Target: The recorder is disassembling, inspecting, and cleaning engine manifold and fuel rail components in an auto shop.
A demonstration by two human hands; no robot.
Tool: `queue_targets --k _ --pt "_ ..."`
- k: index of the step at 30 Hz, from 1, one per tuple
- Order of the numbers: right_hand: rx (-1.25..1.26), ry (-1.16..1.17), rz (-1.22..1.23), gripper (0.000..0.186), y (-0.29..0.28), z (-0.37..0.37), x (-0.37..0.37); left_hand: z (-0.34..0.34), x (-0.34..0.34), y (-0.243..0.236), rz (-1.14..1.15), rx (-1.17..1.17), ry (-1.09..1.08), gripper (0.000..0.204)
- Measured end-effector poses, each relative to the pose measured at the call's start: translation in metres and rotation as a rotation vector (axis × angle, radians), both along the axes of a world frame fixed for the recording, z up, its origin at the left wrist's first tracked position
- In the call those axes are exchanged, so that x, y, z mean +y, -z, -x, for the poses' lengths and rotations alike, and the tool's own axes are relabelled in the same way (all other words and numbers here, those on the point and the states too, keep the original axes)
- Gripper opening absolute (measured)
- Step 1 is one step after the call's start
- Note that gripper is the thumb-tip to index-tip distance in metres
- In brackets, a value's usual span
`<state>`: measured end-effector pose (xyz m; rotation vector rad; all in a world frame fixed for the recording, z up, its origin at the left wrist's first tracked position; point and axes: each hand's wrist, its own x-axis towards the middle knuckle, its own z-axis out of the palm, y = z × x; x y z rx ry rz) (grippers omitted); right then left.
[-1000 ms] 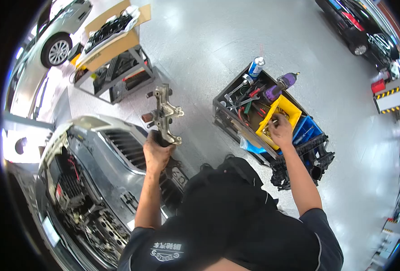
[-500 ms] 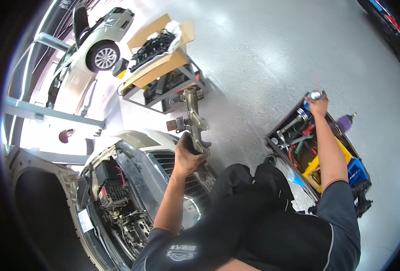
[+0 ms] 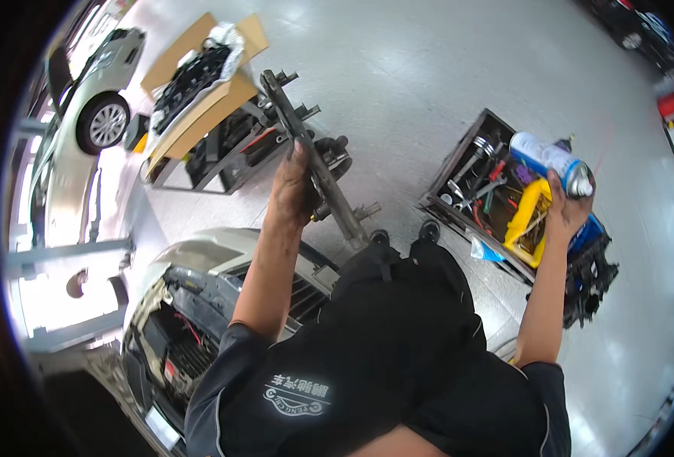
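Note:
My left hand (image 3: 289, 186) is closed around a long grey metal engine part (image 3: 329, 183), a tube-like bar with several short stubs along one side. The bar hangs tilted in front of me, between the open car and the floor. My right hand (image 3: 567, 217) grips a white and blue spray can (image 3: 542, 154) with a silver top. That can lies nearly sideways in the grip, above a dark tool tray (image 3: 458, 145) of wrenches, sockets and other hand tools. Inside the tray, a yellow plastic piece (image 3: 525, 221) sits below the can.
Close on my left stands a car with its engine bay (image 3: 177, 335) exposed. Beyond it, an opened cardboard box (image 3: 234, 95) with a black part rests on a metal cart (image 3: 234, 171). A black engine component (image 3: 588, 282) is beside the tray's near end. Another car (image 3: 86, 167) stands far left.
My right hand has lifted the spray can from the tray's far end and drawn it toward me. The metal part has been turned in my left hand, so its long bar faces me.

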<state>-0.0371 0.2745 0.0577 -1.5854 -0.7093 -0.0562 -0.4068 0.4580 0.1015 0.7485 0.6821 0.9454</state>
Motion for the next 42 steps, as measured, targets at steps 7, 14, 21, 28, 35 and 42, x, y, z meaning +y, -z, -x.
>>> queue_targets --k 7,14,21,28,35,42 --pt "0.113 0.235 0.228 0.061 0.003 0.084 -0.151 -0.054 0.014 -0.004 0.356 0.147 0.173 0.037" --pt "0.288 0.413 0.323 0.071 0.021 0.156 -0.239 -0.094 -0.019 0.015 0.396 -0.022 0.248 0.030" --pt "0.251 0.484 0.310 0.070 0.035 0.168 -0.319 -0.140 -0.113 -0.036 0.151 -0.001 0.421 0.037" --pt "0.344 0.524 0.122 0.074 0.051 0.169 -0.425 -0.207 -0.268 -0.080 -0.028 -0.090 0.449 0.042" --pt "0.290 0.721 0.283 0.074 0.043 0.166 -0.532 -0.274 -0.382 -0.077 -0.116 -0.327 0.836 0.047" --pt "0.332 0.939 0.269 0.072 0.034 0.150 -0.580 -0.358 -0.452 -0.069 0.030 -0.164 1.148 0.052"
